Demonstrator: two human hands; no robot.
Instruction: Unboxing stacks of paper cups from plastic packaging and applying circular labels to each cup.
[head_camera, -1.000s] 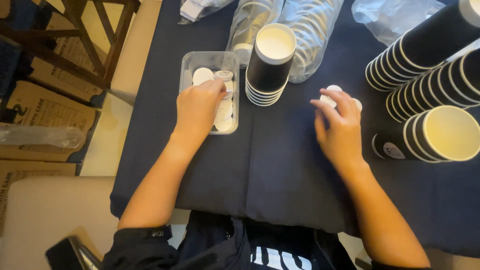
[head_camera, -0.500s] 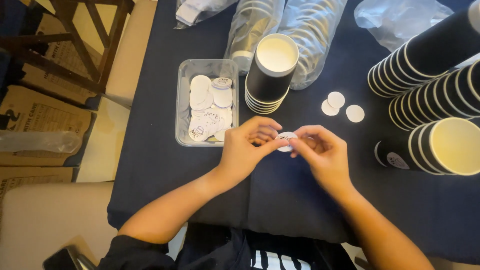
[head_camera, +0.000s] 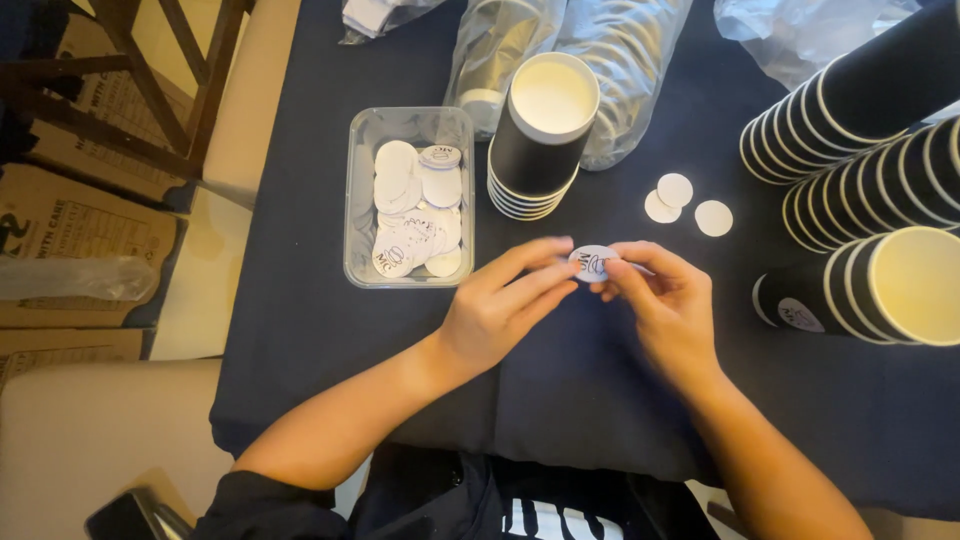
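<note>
A round white sticker (head_camera: 592, 262), newly lifted from the clear plastic tray (head_camera: 362, 200), is pinched between left hand (head_camera: 497, 312) and right hand (head_camera: 668, 310), ready for peeling.

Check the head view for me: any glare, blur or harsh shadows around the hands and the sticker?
Head view: warm, soft indoor light, no hard shadows on the dark tablecloth. Left hand, right hand and the round sticker are sharp, no motion blur. Mild glare on the plastic sleeves; cup interiors look nearly overexposed.
</note>
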